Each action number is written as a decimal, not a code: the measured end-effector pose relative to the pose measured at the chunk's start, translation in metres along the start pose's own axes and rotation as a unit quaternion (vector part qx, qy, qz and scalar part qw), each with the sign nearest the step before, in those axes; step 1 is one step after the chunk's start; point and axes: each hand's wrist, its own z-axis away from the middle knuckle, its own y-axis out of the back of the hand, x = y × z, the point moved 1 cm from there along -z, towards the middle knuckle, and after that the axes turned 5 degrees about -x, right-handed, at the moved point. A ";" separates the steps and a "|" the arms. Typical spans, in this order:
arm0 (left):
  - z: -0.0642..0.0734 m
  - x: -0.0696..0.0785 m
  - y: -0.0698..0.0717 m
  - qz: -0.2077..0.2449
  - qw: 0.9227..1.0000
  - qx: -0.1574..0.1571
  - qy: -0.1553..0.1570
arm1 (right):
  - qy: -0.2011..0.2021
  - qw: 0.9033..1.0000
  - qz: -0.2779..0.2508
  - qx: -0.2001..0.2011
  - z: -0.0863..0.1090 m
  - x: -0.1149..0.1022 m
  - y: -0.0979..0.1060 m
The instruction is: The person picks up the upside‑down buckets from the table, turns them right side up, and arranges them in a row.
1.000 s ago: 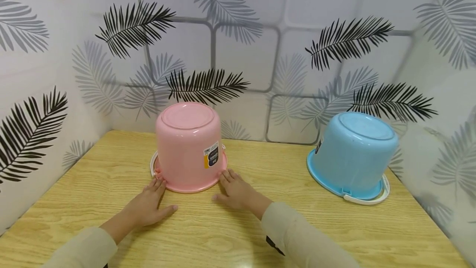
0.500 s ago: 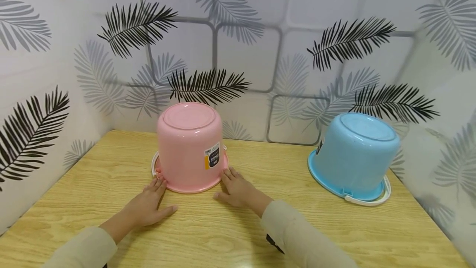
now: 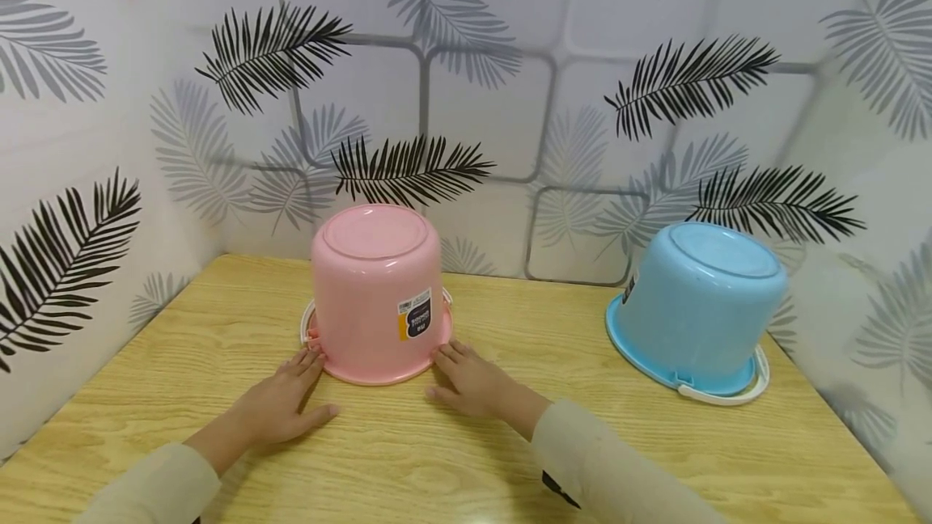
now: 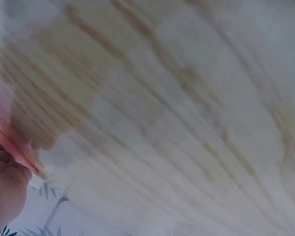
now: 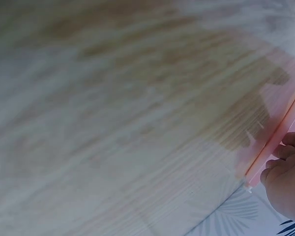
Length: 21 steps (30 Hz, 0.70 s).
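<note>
A pink bucket [image 3: 364,310] stands upside down on the wooden table, its label facing front right. My left hand [image 3: 277,403] lies at its front left rim, fingertips on the rim close to the white handle [image 3: 307,322], thumb spread away. Against the front right rim rest the fingertips of my right hand [image 3: 473,382], the thumb pointing left over the table. In the left wrist view the hand [image 4: 7,187] shows at the edge beside the pink rim [image 4: 17,150]. The right wrist view has the hand [image 5: 285,179] at the rim [image 5: 270,147] too.
A light blue bucket [image 3: 699,306], also upside down, stands at the right side of the table [image 3: 408,459], its white handle [image 3: 728,396] lying at the front. Walls with a leaf pattern [image 3: 480,128] close off the back and sides.
The pink bucket has come slightly nearer and turned a little, its label shifting left on it. My right hand has drawn slightly back with it. The blue bucket stays put.
</note>
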 end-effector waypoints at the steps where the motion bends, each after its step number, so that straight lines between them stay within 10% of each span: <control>1: 0.000 -0.001 0.000 -0.001 1.000 -0.001 -0.003 | 0.001 1.000 0.002 0.000 0.001 0.000 0.000; 21: -0.004 -0.012 0.004 -0.006 1.000 -0.011 -0.020 | 0.029 0.999 0.018 -0.004 0.026 -0.009 -0.003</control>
